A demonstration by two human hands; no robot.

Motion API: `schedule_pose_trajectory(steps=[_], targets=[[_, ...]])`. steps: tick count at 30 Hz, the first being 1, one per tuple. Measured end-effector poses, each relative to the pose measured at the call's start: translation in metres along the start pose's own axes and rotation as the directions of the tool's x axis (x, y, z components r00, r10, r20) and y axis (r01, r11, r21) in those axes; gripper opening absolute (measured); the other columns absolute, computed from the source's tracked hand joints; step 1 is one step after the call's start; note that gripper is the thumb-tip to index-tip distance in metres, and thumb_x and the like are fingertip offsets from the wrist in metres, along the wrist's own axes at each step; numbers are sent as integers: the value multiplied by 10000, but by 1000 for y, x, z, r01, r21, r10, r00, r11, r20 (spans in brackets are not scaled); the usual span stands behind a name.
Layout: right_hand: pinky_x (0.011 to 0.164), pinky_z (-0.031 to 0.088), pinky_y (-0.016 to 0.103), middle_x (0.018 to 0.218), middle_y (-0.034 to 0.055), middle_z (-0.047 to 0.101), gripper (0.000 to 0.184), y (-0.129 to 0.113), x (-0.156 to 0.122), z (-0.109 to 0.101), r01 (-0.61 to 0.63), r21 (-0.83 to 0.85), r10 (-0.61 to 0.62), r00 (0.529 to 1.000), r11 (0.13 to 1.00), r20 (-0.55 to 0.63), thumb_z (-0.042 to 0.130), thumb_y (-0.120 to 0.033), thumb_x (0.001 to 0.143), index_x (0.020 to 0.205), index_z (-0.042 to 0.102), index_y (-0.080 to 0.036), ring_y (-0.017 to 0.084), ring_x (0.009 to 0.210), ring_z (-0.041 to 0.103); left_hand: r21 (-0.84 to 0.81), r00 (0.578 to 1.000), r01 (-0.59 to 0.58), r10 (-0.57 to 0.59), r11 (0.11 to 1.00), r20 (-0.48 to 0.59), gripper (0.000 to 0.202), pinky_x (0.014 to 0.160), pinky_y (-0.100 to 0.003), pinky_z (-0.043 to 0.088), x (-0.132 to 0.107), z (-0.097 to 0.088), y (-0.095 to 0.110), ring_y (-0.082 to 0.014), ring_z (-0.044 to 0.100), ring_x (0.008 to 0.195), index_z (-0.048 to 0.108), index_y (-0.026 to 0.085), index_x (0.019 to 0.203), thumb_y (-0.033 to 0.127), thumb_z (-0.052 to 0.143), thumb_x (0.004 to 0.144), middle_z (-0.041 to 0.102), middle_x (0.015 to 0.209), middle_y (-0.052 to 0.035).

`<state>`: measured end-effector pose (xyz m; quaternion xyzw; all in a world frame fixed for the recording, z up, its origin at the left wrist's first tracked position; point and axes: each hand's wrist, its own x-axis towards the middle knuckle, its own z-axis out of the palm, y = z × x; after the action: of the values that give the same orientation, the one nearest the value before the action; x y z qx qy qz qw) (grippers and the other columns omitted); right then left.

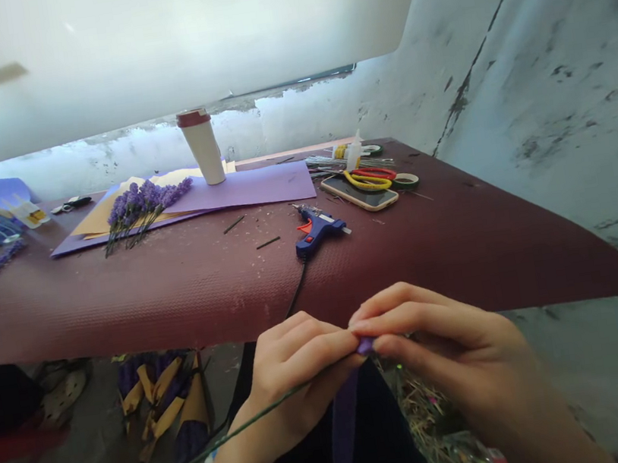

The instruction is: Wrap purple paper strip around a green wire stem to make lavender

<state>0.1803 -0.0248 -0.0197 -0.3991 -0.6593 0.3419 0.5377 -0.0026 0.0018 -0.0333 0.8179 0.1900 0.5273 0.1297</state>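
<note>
My left hand (299, 367), with a beaded bracelet at the wrist, is closed on a thin green stem (202, 455) that runs down to the lower left. Between the fingertips of both hands shows a small purple bit at the stem's end, and from there a purple strip (346, 437) hangs over the dark lap. My right hand (439, 339) pinches that purple strip, its fingertips against those of the left. Just beyond the hands, on the table, lies a blue glue gun (317, 229) with an orange trigger. The fingers hide most of the strip's end.
On the maroon table (208, 292) lie purple flower stems (147, 200) on paper sheets (268, 183), a lidded cup (203, 147), a phone (361, 192) with yellow and red loops, and tape (405, 181). Wrapped bouquets (163, 401) are on the floor. A wall (557, 112) stands right.
</note>
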Motion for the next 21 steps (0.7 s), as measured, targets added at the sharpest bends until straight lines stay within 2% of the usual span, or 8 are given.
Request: schedule_pose_trajectory(steps=[3, 6, 9, 12, 14, 17, 19, 21], targets=[[692, 544, 193, 823, -43, 728, 102, 7, 1, -2, -47, 149, 60, 995, 988, -84, 717, -340, 898, 817, 775, -320, 110, 761, 675, 9, 1000, 7, -7, 1000, 21, 62, 619, -238, 509, 0, 0, -1, -135, 628, 652, 661, 143, 988, 164, 604, 974, 742, 783, -60], [656, 534, 231, 776, -29, 718, 123, 13, 6, -5, -61, 215, 113, 964, 975, -239, 755, -381, 857, 765, 772, -302, 131, 718, 649, -6, 999, 39, -39, 999, 20, 55, 628, -245, 506, -3, -1, -2, -138, 627, 654, 668, 151, 990, 163, 621, 964, 742, 786, -56], [645, 531, 236, 708, -33, 704, 134, 15, 10, -7, -26, 268, 131, 916, 963, -379, 834, -414, 759, 704, 776, -306, 134, 685, 620, -42, 990, 140, -139, 989, 20, 63, 635, -236, 500, -6, -1, -3, -136, 639, 682, 686, 171, 993, 171, 633, 959, 729, 793, -40], [686, 540, 232, 697, -40, 701, 174, 15, 13, -11, -18, 330, 186, 855, 944, -484, 898, -413, 658, 664, 768, -298, 129, 703, 615, -101, 964, 265, -267, 959, -10, 63, 621, -227, 492, -7, 0, -2, -130, 637, 671, 713, 192, 941, 202, 652, 951, 716, 766, -19], [716, 537, 221, 700, -44, 692, 220, 16, 15, -14, -39, 353, 235, 812, 935, -534, 925, -409, 602, 644, 754, -277, 119, 717, 606, -156, 930, 357, -366, 921, -33, 90, 616, -233, 488, -7, 0, -1, -133, 632, 658, 725, 197, 889, 229, 662, 944, 713, 745, -12], [708, 529, 220, 678, -59, 649, 290, 21, 18, -20, -54, 351, 263, 770, 935, -582, 960, -377, 514, 598, 712, -255, 109, 692, 571, -253, 844, 505, -534, 825, -54, 134, 608, -233, 469, -6, 0, 0, -134, 611, 653, 732, 200, 840, 265, 666, 937, 701, 733, -5], [702, 536, 241, 656, -68, 624, 321, 25, 20, -24, -64, 330, 257, 768, 942, -586, 973, -367, 476, 563, 685, -256, 112, 672, 560, -321, 771, 585, -634, 745, -65, 158, 556, -222, 432, -4, 1, 1, -122, 559, 602, 724, 198, 808, 300, 679, 920, 654, 676, 11], [725, 562, 272, 673, -54, 666, 282, 30, 21, -27, -147, 355, 320, 807, 923, -497, 958, -396, 525, 587, 713, -269, 128, 692, 602, -379, 700, 643, -712, 665, -61, 191, 510, -213, 393, -3, 2, 0, -113, 506, 559, 705, 193, 779, 345, 700, 893, 602, 627, 25]])
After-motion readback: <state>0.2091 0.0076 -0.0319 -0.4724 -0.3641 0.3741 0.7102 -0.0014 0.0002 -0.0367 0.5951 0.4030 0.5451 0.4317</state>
